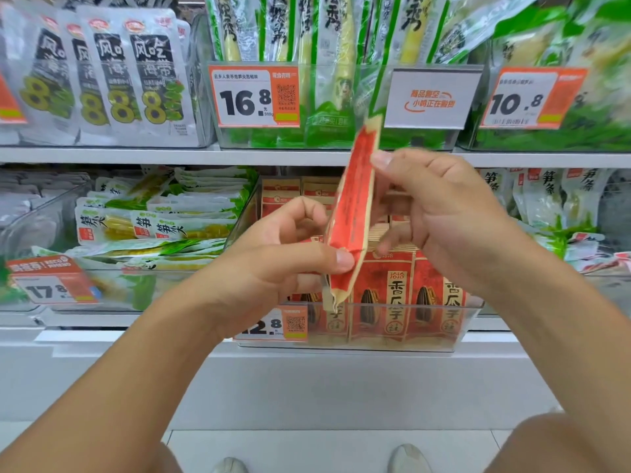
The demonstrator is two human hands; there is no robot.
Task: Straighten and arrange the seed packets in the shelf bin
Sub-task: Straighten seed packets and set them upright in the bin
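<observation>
1. Floor: pale tiles at the bottom edge, two light shoe tips (321, 463) showing. Above it a plain white shelf base panel (341, 387).
2. Left hand (273, 264): thumb lies flat on the lower end of a red seed packet (351, 213), fingers curled behind it. Pinch grip.
3. Right hand (444, 216): thumb on the packet's upper edge, fingers curled round its far side. Also gripping.
4. The packet is held edge-on to the camera, near upright, top tilted right. It sits in the air above and in front of the bin, lower tan seal hanging past the bin's front rim.
5. Clear shelf bin (467, 322) on the lower shelf, directly behind the hands. Upright red packets (392, 295) with sunflower-seed print stand in rows inside, more rows further back. Orange price tag (273, 324) on its front left, partly hidden by the left wrist.
6. Same shelf, left: clear bin of green-and-white bamboo shoot packs (164, 216), lying loosely stacked. Right: more white-green pouches (546, 196).
7. White shelf edge (136, 155) above.
8. Upper shelf: grey kelp pouches (102, 76) on the left, green packs (307, 46) in the centre bin with a 16.8 tag (254, 97), a white notice card (432, 99), a 10.8 tag (532, 99). The right side is blurred.
</observation>
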